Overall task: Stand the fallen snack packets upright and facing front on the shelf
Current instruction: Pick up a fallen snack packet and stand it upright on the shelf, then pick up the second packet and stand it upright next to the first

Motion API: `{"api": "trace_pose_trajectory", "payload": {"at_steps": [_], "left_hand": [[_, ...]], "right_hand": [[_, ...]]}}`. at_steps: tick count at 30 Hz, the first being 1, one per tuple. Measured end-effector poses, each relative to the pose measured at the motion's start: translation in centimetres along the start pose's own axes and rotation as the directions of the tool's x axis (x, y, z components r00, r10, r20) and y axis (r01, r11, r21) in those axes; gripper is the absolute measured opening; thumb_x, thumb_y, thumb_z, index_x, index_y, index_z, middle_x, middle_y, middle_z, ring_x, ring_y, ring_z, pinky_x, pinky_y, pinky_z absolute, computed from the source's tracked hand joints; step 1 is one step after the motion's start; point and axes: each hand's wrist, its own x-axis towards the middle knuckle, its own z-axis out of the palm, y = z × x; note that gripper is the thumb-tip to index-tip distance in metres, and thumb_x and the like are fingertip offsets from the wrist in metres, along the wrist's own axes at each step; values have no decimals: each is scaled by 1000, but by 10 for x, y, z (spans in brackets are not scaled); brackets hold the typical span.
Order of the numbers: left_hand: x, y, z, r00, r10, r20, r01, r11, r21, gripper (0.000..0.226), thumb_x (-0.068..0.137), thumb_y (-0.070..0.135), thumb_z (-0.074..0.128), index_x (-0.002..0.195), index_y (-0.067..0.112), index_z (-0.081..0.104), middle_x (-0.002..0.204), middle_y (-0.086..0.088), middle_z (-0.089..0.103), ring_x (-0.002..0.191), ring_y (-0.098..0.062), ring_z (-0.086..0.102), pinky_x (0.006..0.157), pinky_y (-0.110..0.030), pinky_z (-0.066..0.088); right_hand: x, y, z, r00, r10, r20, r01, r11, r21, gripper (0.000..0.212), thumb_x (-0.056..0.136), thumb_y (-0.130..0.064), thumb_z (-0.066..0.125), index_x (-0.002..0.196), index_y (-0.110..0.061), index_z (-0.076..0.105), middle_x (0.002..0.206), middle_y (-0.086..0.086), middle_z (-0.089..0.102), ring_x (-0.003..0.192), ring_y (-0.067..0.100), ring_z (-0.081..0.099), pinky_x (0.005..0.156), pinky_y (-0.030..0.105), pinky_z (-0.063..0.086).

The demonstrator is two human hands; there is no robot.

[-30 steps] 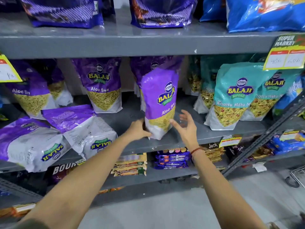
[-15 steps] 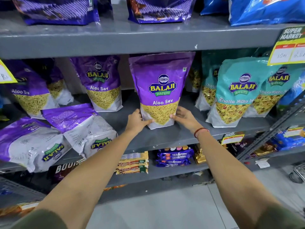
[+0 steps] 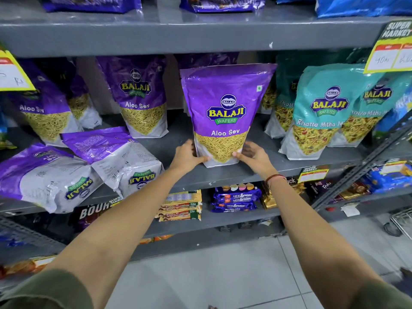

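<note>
A purple Aloo Sev packet [image 3: 225,108] stands upright on the grey middle shelf [image 3: 223,177], label facing front. My left hand [image 3: 186,156] grips its lower left corner and my right hand [image 3: 252,156] grips its lower right corner. Two more purple packets lie fallen on the left of the same shelf, backs up and logos upside down: one [image 3: 116,157] rests partly on the other [image 3: 42,177], which overhangs the shelf's front edge.
Upright Aloo Sev packets [image 3: 139,97] stand behind on the left. Teal Khatta Mitha packets [image 3: 321,112] stand to the right. Price tags [image 3: 392,47] hang from the upper shelf. Biscuit packs [image 3: 236,198] fill the lower shelf. A slanted metal brace [image 3: 356,168] crosses at the right.
The held packet has turned from side-on to label front and now stands square near the shelf's front. Both hands have closed onto its bottom corners.
</note>
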Motion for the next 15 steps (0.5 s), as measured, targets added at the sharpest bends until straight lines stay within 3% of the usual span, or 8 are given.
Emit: {"api": "trace_pose_trajectory", "payload": {"at_steps": [2, 4, 6, 9, 11, 13, 15], "left_hand": [[-4, 2, -9, 1000, 5, -9, -5, 1000, 13, 61, 69, 25, 82, 117, 2, 53, 119, -17, 67, 109, -29, 63, 92, -37, 52], [-10, 4, -24, 996, 20, -83, -20, 1000, -1, 60, 73, 22, 79, 124, 3, 52, 123, -17, 64, 111, -28, 62, 93, -31, 47], [-20, 1, -47, 982, 35, -188, -41, 999, -29, 55, 78, 20, 74, 125, 3, 53, 124, -17, 63, 113, -26, 60, 93, -27, 43], [-34, -13, -89, 914, 79, -397, -55, 996, 72, 41, 81, 19, 69, 118, 3, 59, 118, -17, 65, 109, -30, 60, 93, -28, 40], [-43, -29, -116, 851, 29, -524, 38, 993, 115, 36, 81, 20, 67, 113, 3, 61, 114, -21, 65, 106, -34, 59, 93, -34, 40], [-54, -45, -136, 785, -86, -614, 182, 978, 96, 38, 83, 26, 65, 110, 0, 60, 115, -24, 62, 111, -36, 54, 97, -36, 35], [-69, -58, -146, 719, -222, -658, 345, 937, 61, 52, 84, 36, 63, 114, -5, 52, 122, -28, 56, 116, -39, 49, 101, -41, 34]], "right_hand": [[-11, 1, 9, 977, 47, -207, -61, 996, -61, 38, 75, -43, 76, 99, -18, 61, 93, 4, 68, 88, 19, 64, 84, 33, 51], [-31, 4, 28, 872, 4, -490, -63, 993, -105, 43, 78, -57, 66, 84, -15, 61, 77, 3, 66, 73, 21, 60, 69, 32, 47], [-49, 1, 58, 817, -94, -569, -17, 982, -186, 45, 87, -58, 52, 72, -16, 54, 67, 2, 60, 65, 25, 56, 60, 31, 39], [-55, -21, 108, 897, -244, -370, 109, 931, -349, 39, 93, -45, 50, 71, -13, 53, 65, 1, 57, 65, 30, 57, 58, 33, 38], [-48, -42, 137, 923, -320, -216, 218, 894, -392, 39, 93, -41, 53, 68, -11, 51, 65, 9, 58, 68, 34, 57, 58, 37, 41], [-40, -64, 162, 955, -279, -105, 233, 919, -318, 42, 94, -42, 52, 67, -10, 48, 67, 14, 58, 74, 37, 60, 64, 41, 44], [-30, -79, 181, 993, -113, -27, 106, 976, -188, 47, 93, -46, 51, 60, -14, 43, 76, 22, 61, 83, 38, 61, 75, 41, 43]]}}
